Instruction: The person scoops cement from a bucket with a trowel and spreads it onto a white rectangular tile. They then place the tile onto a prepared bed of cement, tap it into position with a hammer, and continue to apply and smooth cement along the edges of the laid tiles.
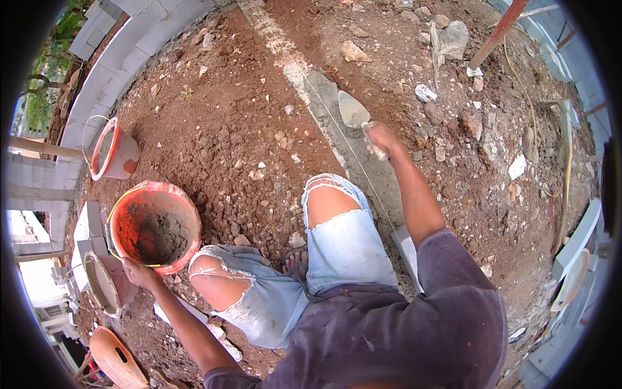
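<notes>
My right hand (381, 140) is closed around the handle of a trowel (353, 110). Its pale blade lies over the right edge of a strip of wet grey mortar (370, 167); I cannot tell whether it touches. A thin string (355, 155) runs lengthwise above that strip. On the left, my left hand (140, 273) grips the near rim of an orange bucket (189, 223), which has a yellow handle lying along its side. Grey mortar (159, 232) covers part of the bucket's bottom and wall. A pale block (408, 254) sits at the near end of the strip, beside my right knee.
Two more buckets, one upper left (123, 155) and one lower left (107, 285), stand near a grey block wall (120, 58). Stones and rubble cover the brown soil (240, 129). A reddish post (499, 32) slants at the upper right. An orange board with a slot (116, 358) lies lower left.
</notes>
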{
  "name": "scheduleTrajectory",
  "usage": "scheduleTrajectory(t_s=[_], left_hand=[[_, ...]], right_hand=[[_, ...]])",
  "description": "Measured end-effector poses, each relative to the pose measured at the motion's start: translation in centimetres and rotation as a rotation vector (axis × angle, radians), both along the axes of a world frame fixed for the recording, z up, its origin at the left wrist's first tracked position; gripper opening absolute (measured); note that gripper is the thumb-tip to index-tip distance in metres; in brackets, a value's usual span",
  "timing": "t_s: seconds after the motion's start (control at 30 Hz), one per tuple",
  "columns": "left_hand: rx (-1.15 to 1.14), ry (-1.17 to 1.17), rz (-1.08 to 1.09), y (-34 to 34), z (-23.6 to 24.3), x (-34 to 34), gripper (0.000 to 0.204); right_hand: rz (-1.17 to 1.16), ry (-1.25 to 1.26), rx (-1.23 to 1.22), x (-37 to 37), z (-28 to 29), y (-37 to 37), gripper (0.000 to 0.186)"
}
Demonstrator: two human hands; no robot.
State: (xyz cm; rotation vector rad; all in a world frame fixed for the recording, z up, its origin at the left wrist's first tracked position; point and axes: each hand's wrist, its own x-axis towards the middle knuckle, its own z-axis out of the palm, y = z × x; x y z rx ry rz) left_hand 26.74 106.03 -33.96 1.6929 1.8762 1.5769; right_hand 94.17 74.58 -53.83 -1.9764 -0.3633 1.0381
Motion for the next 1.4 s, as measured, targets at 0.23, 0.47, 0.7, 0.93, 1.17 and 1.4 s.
scheduleTrajectory(t_s=[0.23, 0.47, 0.7, 0.93, 1.17, 1.4], left_hand=[[0.026, 0.017, 0.003, -0.2, 0.0, 0.1, 0.051], [0.035, -0.003, -0.125, 0.1, -0.3, 2.0, 0.047], [0.056, -0.007, -0.123, -3.8, 0.0, 3.3, 0.041], [0.098, -0.106, -0.168, -7.3, -1.5, 5.1, 0.036], [0.212, -0.13, -0.18, -8.6, -3.7, 5.1, 0.034], [0.033, -0.092, -0.246, -8.1, -3.4, 3.6, 0.037]], right_hand=[[0.124, 0.217, -0.333, -2.2, 0.5, -8.9, 0.037], [0.467, -0.224, -0.468, 0.4, 7.3, -12.8, 0.034], [0.771, -0.601, 0.005, -10.6, 19.5, 4.4, 0.037], [1.254, -1.064, 0.558, -31.3, 19.2, 22.7, 0.022], [1.605, -1.157, 0.083, -43.5, 13.1, 25.8, 0.028], [1.316, -1.064, 0.215, -43.3, 16.1, 29.9, 0.033]])
